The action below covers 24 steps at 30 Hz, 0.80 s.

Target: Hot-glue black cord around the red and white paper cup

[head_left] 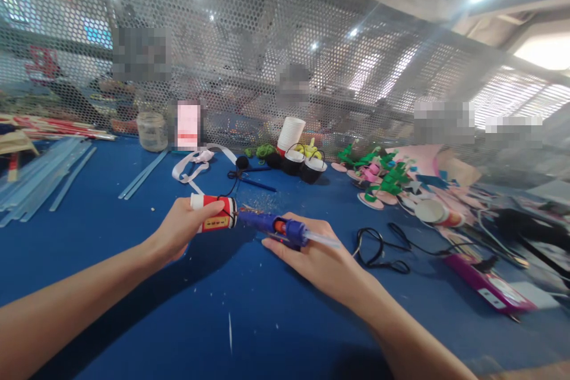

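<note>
My left hand [181, 227] is wrapped round a red and white paper cup [216, 221] lying on its side in the air, its black-edged end turned to the right. A dark cord runs over the cup by my thumb. In my right hand [316, 246] is a blue glue gun [271, 224], with a clear glue stick [324, 240] sticking out of its back. The gun's nozzle points left, at the cup's black-edged end; whether they touch I cannot tell. Beyond the cup lies a ball of black yarn [241, 162] on the blue table.
Glue sticks [48, 172] and a jar [152, 132] stand at the left. White ribbon [182, 172], stacked cups [291, 133] and black-and-white cups [313, 170] line the back. Green craft plants [394, 178], a black cable [383, 249] and a purple power strip [487, 285] occupy the right.
</note>
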Available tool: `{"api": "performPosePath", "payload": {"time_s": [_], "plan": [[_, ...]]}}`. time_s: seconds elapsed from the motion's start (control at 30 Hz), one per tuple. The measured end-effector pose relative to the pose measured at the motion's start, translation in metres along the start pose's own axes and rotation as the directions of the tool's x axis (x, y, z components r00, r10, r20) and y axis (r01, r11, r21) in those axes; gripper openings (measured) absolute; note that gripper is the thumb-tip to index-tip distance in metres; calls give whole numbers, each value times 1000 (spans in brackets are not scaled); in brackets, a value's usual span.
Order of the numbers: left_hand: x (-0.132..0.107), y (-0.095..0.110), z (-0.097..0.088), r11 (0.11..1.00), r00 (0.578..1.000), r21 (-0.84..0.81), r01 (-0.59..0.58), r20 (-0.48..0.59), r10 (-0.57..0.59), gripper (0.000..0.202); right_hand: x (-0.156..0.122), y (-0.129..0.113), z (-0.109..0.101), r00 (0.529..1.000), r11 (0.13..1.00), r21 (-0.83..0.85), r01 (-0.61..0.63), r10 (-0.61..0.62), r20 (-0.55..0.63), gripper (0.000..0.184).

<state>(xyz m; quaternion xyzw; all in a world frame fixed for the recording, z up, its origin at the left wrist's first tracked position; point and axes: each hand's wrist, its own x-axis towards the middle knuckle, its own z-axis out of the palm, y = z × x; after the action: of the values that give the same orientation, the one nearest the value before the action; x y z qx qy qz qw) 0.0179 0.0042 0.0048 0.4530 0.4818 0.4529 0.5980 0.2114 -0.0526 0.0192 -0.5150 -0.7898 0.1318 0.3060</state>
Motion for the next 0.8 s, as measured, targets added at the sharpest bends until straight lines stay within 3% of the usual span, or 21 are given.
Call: {"api": "performPosePath", "payload": {"time_s": [0.8], "plan": [[3, -4, -2, 996, 996, -32, 82, 37, -81, 13, -1, 0, -2, 999, 999, -36, 17, -16, 49, 17]]}}
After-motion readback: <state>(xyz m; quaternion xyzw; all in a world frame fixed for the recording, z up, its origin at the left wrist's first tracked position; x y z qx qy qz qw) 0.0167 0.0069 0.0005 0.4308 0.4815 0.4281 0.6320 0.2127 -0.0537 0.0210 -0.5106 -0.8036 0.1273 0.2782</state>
